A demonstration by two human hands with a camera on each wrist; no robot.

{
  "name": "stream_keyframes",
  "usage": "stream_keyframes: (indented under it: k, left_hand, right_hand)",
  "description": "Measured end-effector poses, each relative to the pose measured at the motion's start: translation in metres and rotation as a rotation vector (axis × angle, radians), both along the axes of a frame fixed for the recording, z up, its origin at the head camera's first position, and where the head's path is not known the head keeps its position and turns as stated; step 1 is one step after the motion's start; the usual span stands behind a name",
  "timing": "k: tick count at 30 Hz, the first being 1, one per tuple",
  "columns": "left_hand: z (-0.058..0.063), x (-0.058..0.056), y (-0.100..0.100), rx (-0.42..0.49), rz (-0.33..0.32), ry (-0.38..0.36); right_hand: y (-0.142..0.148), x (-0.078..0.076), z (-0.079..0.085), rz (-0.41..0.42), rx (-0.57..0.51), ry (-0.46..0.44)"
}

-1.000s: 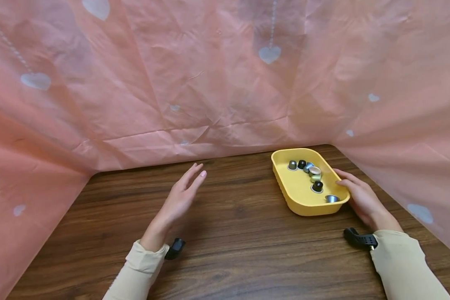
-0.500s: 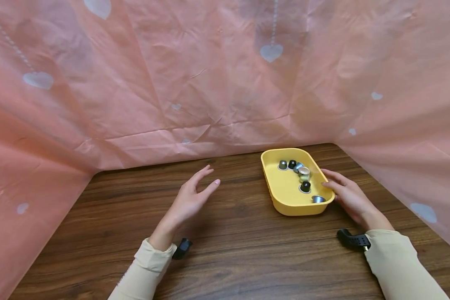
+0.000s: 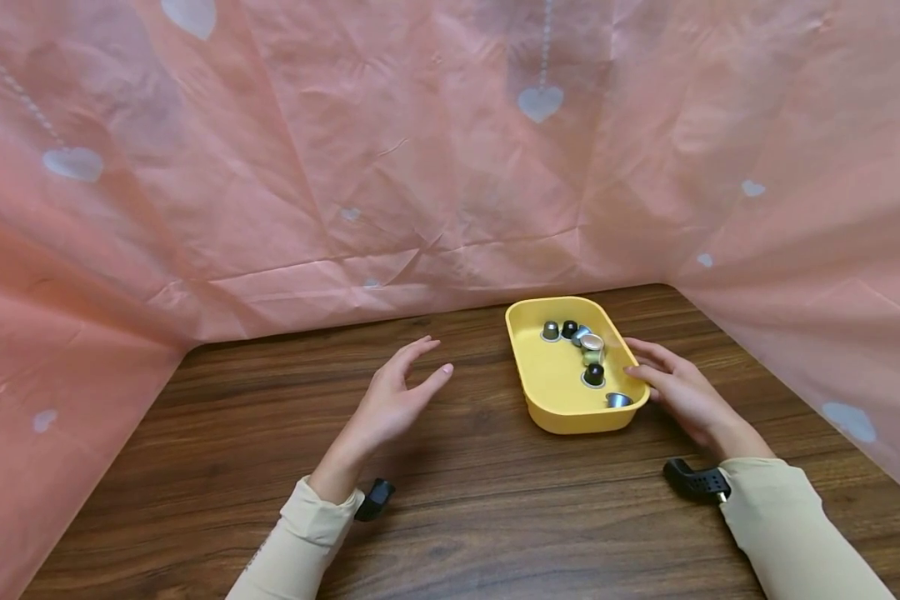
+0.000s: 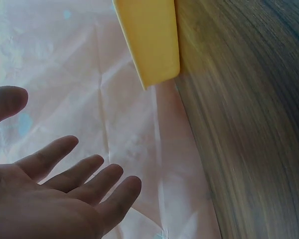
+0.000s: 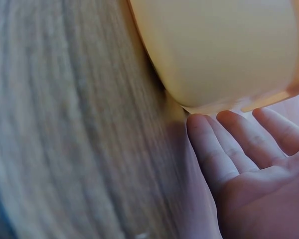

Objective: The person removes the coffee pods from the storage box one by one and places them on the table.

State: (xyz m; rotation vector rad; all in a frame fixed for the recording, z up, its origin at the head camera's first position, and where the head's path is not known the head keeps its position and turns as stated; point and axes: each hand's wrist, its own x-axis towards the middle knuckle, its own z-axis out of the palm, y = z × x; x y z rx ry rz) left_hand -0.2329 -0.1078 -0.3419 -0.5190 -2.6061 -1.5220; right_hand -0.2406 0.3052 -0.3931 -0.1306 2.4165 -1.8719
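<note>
A yellow tray (image 3: 547, 379) stands on the wooden table, with several coffee capsules inside. Black capsules (image 3: 595, 373), a silver one (image 3: 618, 401) and a pale-lidded one (image 3: 592, 342) are among them. My right hand (image 3: 678, 392) is at the tray's right side, its thumb over the rim and its fingers outside. In the right wrist view, the fingertips (image 5: 198, 122) meet the tray's outer wall (image 5: 224, 55). Left of the tray, my left hand (image 3: 390, 404) hovers over the table, holding nothing, thumb and fingers spread. The left wrist view shows its palm (image 4: 50, 209) and the tray's corner (image 4: 152, 45).
A brown wood-grain table (image 3: 450, 508) lies under both hands. Pink sheeting (image 3: 360, 167) with pale hearts hangs behind it and along both sides. Black straps (image 3: 696, 481) ride on the wrists below cream sleeves.
The tray has slid left along the table with my right hand at its side, its capsules still inside. My left hand has shifted slightly right, its thumb spreading away from the fingers.
</note>
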Motion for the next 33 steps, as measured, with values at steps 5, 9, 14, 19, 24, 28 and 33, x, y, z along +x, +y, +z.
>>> stream_keyframes:
  k: [5, 9, 14, 19, 24, 28, 33]
  left_hand:
    - [0.001, -0.001, 0.003, -0.003, -0.010, 0.002]
    - [0.002, -0.004, 0.011, 0.011, -0.011, 0.005]
    - [0.002, -0.013, 0.033, 0.014, -0.033, -0.003]
    - [0.000, -0.021, 0.054, -0.017, -0.067, -0.033]
    - [0.002, -0.028, 0.074, -0.041, -0.107, -0.057]
    - [0.011, -0.034, 0.090, -0.050, -0.122, -0.077]
    - [0.016, -0.039, 0.110, -0.061, -0.146, -0.085]
  right_hand:
    - [0.002, 0.003, 0.002, -0.009, -0.002, 0.001]
    - [0.001, 0.005, 0.003, -0.013, 0.002, -0.002]
    - [-0.006, 0.010, -0.001, -0.013, -0.012, -0.007]
    - [-0.016, 0.015, -0.004, -0.007, -0.021, -0.020]
    - [-0.024, 0.019, -0.002, -0.012, -0.015, -0.027]
    - [-0.028, 0.019, 0.002, -0.018, -0.008, -0.032]
    - [-0.032, 0.021, 0.002, -0.016, -0.022, -0.026]
